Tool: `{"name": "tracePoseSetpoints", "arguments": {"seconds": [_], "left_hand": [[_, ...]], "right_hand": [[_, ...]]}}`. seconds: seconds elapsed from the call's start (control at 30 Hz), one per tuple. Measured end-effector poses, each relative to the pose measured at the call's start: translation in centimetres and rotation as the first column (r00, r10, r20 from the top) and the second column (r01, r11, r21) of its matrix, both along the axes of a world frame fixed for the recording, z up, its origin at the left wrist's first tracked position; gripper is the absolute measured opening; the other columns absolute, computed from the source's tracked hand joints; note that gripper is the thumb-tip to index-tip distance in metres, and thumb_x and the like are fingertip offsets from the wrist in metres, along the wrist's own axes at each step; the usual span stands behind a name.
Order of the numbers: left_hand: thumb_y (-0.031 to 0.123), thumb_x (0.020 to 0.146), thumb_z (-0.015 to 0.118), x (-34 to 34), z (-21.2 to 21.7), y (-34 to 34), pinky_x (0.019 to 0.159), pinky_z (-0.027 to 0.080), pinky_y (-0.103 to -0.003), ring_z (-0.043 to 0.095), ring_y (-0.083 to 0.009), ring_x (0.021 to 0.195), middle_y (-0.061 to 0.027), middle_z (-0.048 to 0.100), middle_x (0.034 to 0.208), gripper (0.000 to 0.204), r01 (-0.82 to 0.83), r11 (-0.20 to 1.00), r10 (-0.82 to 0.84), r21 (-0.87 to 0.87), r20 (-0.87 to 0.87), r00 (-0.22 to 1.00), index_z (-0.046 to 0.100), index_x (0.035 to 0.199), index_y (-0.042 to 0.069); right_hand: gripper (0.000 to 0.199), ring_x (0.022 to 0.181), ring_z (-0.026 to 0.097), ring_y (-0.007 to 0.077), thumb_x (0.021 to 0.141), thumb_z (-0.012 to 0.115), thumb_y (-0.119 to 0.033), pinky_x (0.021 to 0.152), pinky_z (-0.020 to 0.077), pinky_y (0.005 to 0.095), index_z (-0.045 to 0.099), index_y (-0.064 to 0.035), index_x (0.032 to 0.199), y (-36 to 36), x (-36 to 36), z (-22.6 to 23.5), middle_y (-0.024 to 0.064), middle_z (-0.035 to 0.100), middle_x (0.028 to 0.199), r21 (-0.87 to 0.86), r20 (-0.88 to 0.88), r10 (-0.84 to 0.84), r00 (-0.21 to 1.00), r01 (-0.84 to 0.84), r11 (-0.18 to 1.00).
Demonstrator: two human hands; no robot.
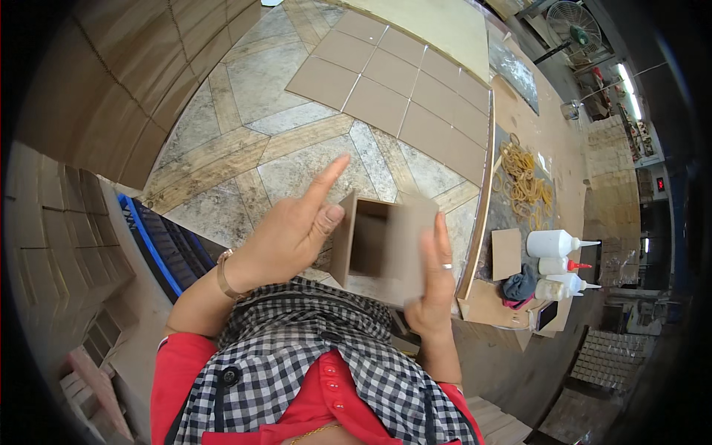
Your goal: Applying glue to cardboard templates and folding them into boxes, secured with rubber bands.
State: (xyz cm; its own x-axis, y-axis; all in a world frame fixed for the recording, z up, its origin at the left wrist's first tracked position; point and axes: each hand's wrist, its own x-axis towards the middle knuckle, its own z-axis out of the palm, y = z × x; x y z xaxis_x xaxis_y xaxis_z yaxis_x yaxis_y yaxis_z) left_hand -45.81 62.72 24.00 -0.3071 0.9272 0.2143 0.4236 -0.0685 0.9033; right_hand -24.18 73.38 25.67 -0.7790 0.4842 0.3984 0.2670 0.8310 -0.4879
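Note:
A small brown board box (368,241) with a dark hollow inside stands over the table in front of my body. A pale brown panel (409,248), smeared by motion, forms its right side. My right hand (432,285), wearing a ring, grips this panel from the right; its fingers are partly blurred. Left of the box is my left hand (289,230), its index finger stretched out and its thumb apart from it. The thumb tip comes close to the box's left wall; whether they touch I cannot tell. Its other fingers are mostly hidden.
Beyond the hands, brown board pieces (404,81) lie in a grid on the patterned tabletop (289,174). To the right are yellow rubber bands (525,178), white squeeze bottles (550,243), a dark cloth (521,283) and a phone (547,315). A blue crate (152,245) stands at the left.

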Motion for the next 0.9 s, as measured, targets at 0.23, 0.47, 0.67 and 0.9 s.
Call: {"name": "tracePoseSetpoints", "arguments": {"seconds": [0.23,0.47,0.67,0.9], "left_hand": [[0.044,0.097,0.040,0.6,-0.2,0.4,0.065,0.047,-0.037,0.061,-0.0328,0.070,-0.0196,0.060,0.078,0.059,0.068,0.993,-0.074,0.097,0.062,0.995,0.036,0.140,0.004],[0.037,0.085,0.059,1.3,-0.4,-0.1,0.079,0.048,-0.042,0.060,-0.0369,0.094,-0.0213,0.061,0.106,0.047,0.115,0.991,-0.087,0.063,-0.342,0.936,0.058,0.124,0.010],[0.042,0.084,0.059,1.8,-1.5,0.8,0.086,0.046,-0.043,0.057,-0.0384,0.101,-0.0234,0.058,0.114,0.051,0.091,0.996,-0.080,0.024,-0.288,0.954,0.061,0.119,0.005],[0.050,0.090,0.051,1.6,-0.7,0.3,0.102,0.034,-0.048,0.039,-0.0413,0.128,-0.0279,0.034,0.142,0.057,0.123,0.990,-0.109,0.069,-0.173,0.979,0.058,0.122,0.003]], "right_hand": [[0.064,0.130,0.034,0.0478,0.070,0.072,-0.022,0.102,0.0373,0.0462,0.053,-0.0037,0.128,0.4,0.4,0.9,0.0323,0.027,0.143,-0.115,0.125,0.100,0.987,-0.086,0.990],[0.085,0.125,0.040,0.0491,0.065,0.070,-0.062,0.098,0.0401,0.0484,0.053,-0.0080,0.129,1.0,1.0,0.4,0.0313,0.032,0.141,-0.011,0.161,0.105,0.981,-0.104,0.994],[0.061,0.127,0.043,0.0361,0.081,0.068,-0.041,0.102,0.0362,0.0442,0.052,-0.0082,0.130,6.3,4.8,-0.8,0.0189,0.042,0.139,-0.352,-0.156,0.180,0.971,-0.224,0.909],[0.019,0.086,0.065,0.0312,0.081,0.056,-0.006,0.074,0.0508,0.0403,0.066,-0.0010,0.096,21.4,13.7,-3.1,0.0181,0.067,0.093,0.211,0.012,-0.850,0.526,0.830,0.516]]}}
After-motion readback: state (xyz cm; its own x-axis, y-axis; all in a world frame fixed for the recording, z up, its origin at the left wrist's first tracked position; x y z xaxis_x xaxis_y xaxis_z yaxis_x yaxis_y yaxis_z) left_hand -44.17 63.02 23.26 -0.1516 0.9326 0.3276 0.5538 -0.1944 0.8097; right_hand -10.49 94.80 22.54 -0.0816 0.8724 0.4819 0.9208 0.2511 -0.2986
